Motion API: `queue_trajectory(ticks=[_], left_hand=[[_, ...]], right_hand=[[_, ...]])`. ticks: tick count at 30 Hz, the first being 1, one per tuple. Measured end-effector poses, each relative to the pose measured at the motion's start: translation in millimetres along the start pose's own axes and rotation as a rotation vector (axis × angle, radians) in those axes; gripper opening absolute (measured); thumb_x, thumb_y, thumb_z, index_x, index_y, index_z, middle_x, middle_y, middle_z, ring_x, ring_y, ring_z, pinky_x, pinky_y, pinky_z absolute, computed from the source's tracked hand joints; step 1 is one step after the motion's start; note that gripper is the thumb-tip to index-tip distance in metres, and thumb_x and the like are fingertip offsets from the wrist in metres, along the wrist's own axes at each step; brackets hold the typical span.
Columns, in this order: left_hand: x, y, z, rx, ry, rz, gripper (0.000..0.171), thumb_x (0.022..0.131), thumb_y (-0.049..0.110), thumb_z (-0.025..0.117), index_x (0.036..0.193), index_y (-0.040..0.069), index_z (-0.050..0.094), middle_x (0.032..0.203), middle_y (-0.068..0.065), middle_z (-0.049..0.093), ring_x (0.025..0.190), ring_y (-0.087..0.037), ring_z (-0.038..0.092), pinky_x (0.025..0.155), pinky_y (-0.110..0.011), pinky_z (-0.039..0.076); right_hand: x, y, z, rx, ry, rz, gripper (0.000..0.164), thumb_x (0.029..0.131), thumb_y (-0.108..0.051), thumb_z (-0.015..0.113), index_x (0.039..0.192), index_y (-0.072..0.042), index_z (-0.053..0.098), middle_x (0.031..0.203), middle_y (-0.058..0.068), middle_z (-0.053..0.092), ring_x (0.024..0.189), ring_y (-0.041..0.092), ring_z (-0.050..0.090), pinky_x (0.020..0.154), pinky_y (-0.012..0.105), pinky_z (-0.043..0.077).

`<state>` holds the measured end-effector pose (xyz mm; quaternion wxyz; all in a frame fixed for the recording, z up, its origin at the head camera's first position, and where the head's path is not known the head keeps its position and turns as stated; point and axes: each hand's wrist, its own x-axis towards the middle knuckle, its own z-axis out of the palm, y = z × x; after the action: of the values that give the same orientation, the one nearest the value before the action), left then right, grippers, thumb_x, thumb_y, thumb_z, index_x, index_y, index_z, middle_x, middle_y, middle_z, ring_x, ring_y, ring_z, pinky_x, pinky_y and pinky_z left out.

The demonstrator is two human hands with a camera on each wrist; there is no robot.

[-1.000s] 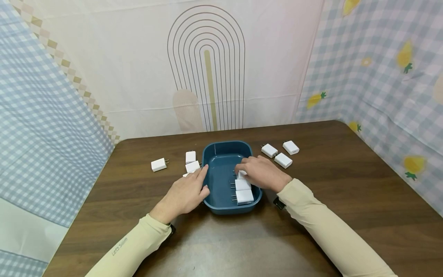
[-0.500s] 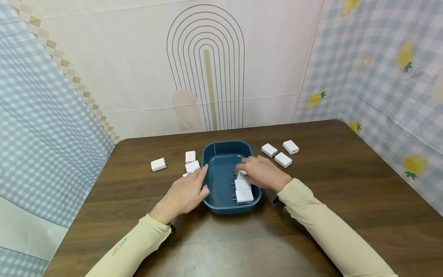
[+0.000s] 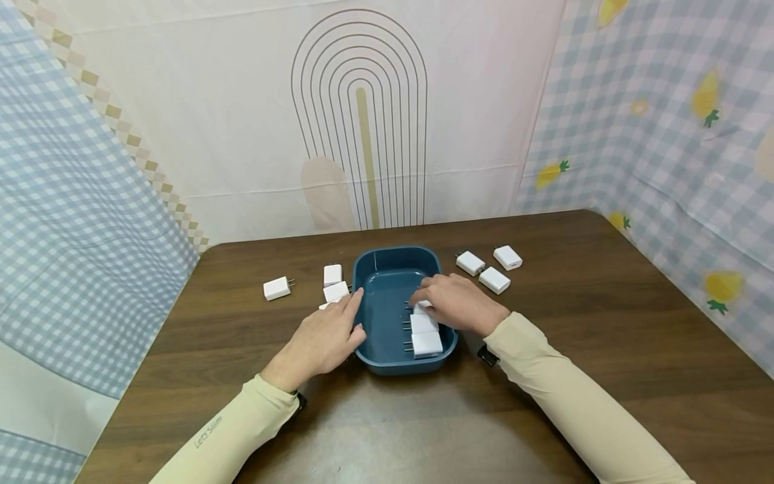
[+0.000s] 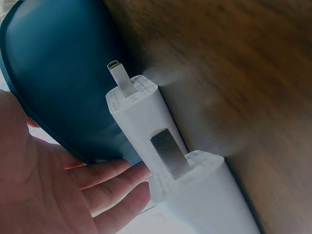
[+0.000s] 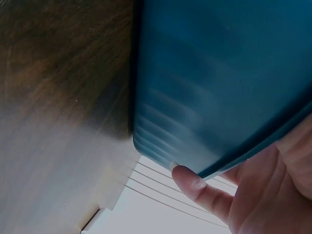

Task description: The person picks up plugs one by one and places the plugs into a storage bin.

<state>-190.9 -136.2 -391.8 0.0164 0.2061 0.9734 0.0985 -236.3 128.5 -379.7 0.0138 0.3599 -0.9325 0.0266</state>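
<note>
A blue plastic bin (image 3: 399,369) holds three white wall chargers along its right side, prongs to the left. My right hand (image 3: 459,300) reaches over the right rim, fingers bent down onto the farthest charger (image 3: 422,306), which they partly cover. In the right wrist view, one finger (image 5: 197,190) of this hand lies outside the bin wall. The other two, a middle charger (image 3: 424,323) and a near charger (image 3: 427,344), sit in front of it. My left hand (image 3: 317,339) rests at the left rim with the index finger straight. Beside its fingers, outside the bin, stand white chargers (image 4: 141,117).
On the brown table (image 3: 393,430), several chargers lie left of the bin, including a lone charger (image 3: 277,288) and an upper charger (image 3: 332,275). Three more lie to the right, among them a charger (image 3: 494,279). A patterned cloth (image 3: 242,134) hangs behind.
</note>
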Motion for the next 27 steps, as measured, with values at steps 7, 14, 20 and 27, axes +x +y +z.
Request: queue_trajectory(ticks=[7, 14, 20, 27], left_hand=[[0.6, 0.6, -0.1, 0.003, 0.000, -0.002, 0.068, 0.100, 0.035, 0.045, 0.160, 0.006, 0.029, 0.159, -0.016, 0.043, 0.142, -0.035, 0.048, 0.116, -0.050, 0.041], [0.3, 1.8, -0.3, 0.000, -0.005, -0.007, 0.068, 0.100, 0.035, 0.045, 0.159, 0.006, 0.029, 0.159, -0.016, 0.043, 0.142, -0.035, 0.048, 0.115, -0.050, 0.041], [-0.2, 2.0, 0.3, 0.000, -0.002, -0.002, 0.068, 0.100, 0.035, 0.045, 0.159, 0.006, 0.029, 0.158, -0.016, 0.043, 0.142, -0.035, 0.048, 0.116, -0.050, 0.041], [-0.6, 1.6, 1.0, 0.001, 0.002, 0.002, 0.068, 0.100, 0.034, 0.045, 0.159, 0.005, 0.029, 0.158, -0.017, 0.044, 0.142, -0.036, 0.049, 0.115, -0.050, 0.041]], right_hand=[[0.4, 0.6, -1.3, 0.003, -0.006, -0.001, 0.026, 0.094, -0.017, 0.071, 0.119, -0.022, 0.077, 0.118, 0.003, 0.073, 0.109, 0.022, 0.068, 0.088, 0.042, 0.056], [-0.2, 1.1, -1.1, 0.007, -0.011, -0.004, 0.026, 0.094, -0.018, 0.072, 0.119, -0.023, 0.077, 0.118, 0.003, 0.073, 0.109, 0.021, 0.068, 0.086, 0.040, 0.056], [-1.1, 0.9, -0.4, 0.018, -0.009, -0.004, 0.026, 0.093, -0.018, 0.073, 0.118, -0.024, 0.078, 0.118, 0.002, 0.074, 0.109, 0.020, 0.068, 0.084, 0.038, 0.056], [-1.1, 0.5, -0.9, 0.017, -0.009, -0.009, 0.026, 0.092, -0.018, 0.074, 0.117, -0.023, 0.078, 0.118, 0.002, 0.074, 0.109, 0.020, 0.068, 0.084, 0.038, 0.056]])
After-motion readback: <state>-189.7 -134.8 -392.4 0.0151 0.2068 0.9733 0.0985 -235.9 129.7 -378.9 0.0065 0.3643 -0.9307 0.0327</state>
